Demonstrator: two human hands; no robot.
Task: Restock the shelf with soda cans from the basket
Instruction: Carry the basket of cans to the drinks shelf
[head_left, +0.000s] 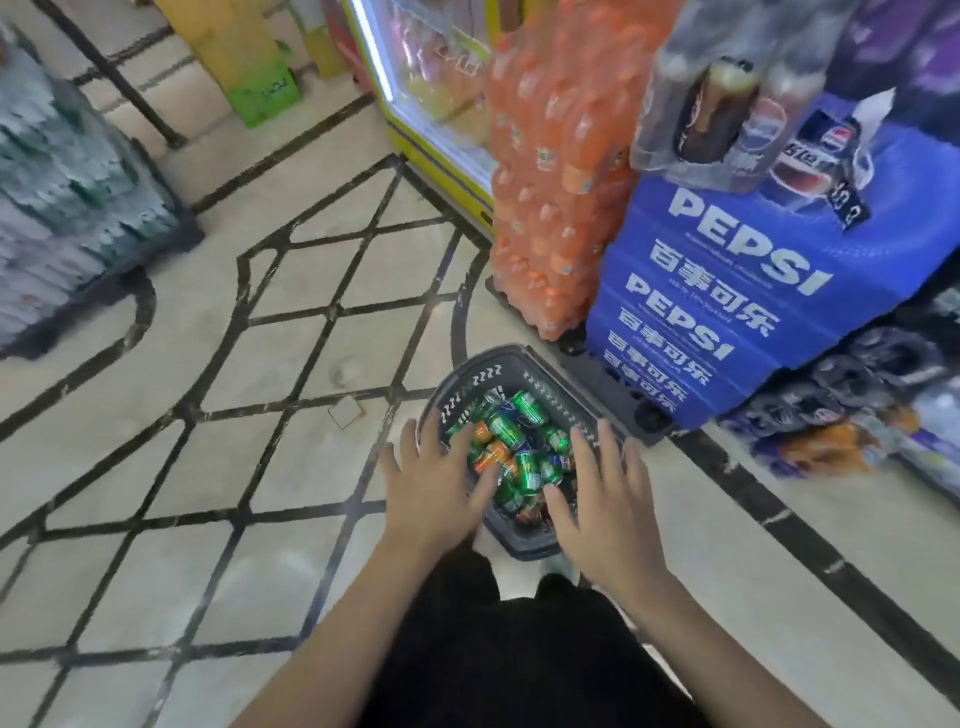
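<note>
Both hands, left hand (439, 486) and right hand (605, 499), hover with fingers spread, holding nothing, over the soda cans (511, 452) heaped in the floor basket (470, 382); a hasty two-handed scoop could drop loose cans.

floor (218, 332): beige tile, black diamond lines
cooler (415, 104): yellow frame, lit strip
stacks: orange soda packs (550, 197), blue Pepsi display (727, 291)
</note>
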